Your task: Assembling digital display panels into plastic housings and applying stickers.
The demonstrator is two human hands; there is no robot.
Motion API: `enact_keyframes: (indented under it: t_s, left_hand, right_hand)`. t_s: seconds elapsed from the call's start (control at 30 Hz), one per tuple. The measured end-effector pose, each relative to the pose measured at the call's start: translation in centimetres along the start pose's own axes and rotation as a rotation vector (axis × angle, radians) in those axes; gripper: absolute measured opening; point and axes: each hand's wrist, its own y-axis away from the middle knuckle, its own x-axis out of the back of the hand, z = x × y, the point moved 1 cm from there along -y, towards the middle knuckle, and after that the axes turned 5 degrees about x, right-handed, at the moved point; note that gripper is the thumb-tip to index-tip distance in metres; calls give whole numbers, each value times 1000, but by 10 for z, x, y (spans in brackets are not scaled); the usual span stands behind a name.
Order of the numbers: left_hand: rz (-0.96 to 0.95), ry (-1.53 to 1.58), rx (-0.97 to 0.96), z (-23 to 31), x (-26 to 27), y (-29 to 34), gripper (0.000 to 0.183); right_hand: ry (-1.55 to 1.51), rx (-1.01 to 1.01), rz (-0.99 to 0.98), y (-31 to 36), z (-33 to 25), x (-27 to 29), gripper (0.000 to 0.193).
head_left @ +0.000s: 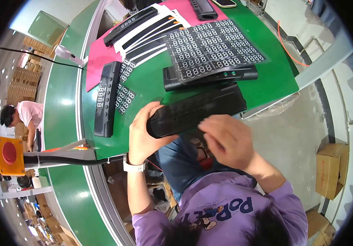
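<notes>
My left hand [141, 132] grips the left end of a long black electronic casing [197, 110], thumb on the near side and fingers behind. The casing is tilted, its right end higher, and a row of buttons shows faintly on its dark face. My right hand [228, 141] is at the casing's near lower edge, fingers bent; motion blurs them, so I cannot tell whether they hold anything. Just beyond lies another black casing [172, 80], partly covered by a sheet of digit-display stickers [213, 47].
On the green table [266, 37] are a digit-faced black casing [107, 98], small sticker pieces [124, 98], and white sheets with black strips [152, 39] on a pink mat [95, 74]. A red stop button [9, 153] and moving belt are left; a co-worker [27, 117] is beyond.
</notes>
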Motion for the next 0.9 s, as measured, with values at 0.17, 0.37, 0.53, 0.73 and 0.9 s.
enact_keyframes:
  t_s: [0.17, 0.37, 0.53, 0.73, 0.9]
  left_hand:
    - [63, 116, 62, -8, -8, 1, 66]
    - [18, 61, 42, -6, -8, 1, 75]
    - [49, 70, -43, -8, -8, -1, 72]
    - [91, 79, -73, -7, -8, 8, 68]
    - [83, 45, 2, -1, -3, 10, 68]
  right_hand:
    - [32, 150, -377, -2, -23, -52, 53]
    - [486, -41, -565, 20, -3, -24, 73]
    - [573, -320, -431, 19, 7, 31, 68]
    - [309, -84, -66, -28, 39, 30, 56]
    - [330, -108, -253, -62, 109, 32, 53]
